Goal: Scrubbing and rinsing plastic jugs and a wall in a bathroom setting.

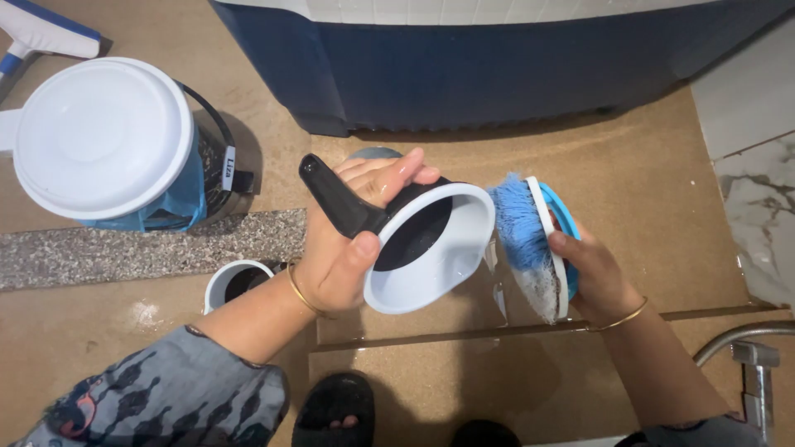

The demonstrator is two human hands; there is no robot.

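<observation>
My left hand [352, 240] grips a white plastic jug [443, 265] with a black handle [335, 199], tilted so its open mouth faces the camera and to the right. My right hand [592, 273] holds a blue scrubbing brush [530, 240] with blue and whitish bristles turned towards the jug's rim. Brush and jug are close, a narrow gap between them. Water drips below the jug.
A lidded white bin [103, 136] with a blue liner stands at the left. A dark blue tub [497, 66] fills the top. A small white pot [236, 281] sits by my left forearm. A metal tap [749, 348] is at the lower right. My foot in a dark sandal [335, 410] stands on the wet brown floor.
</observation>
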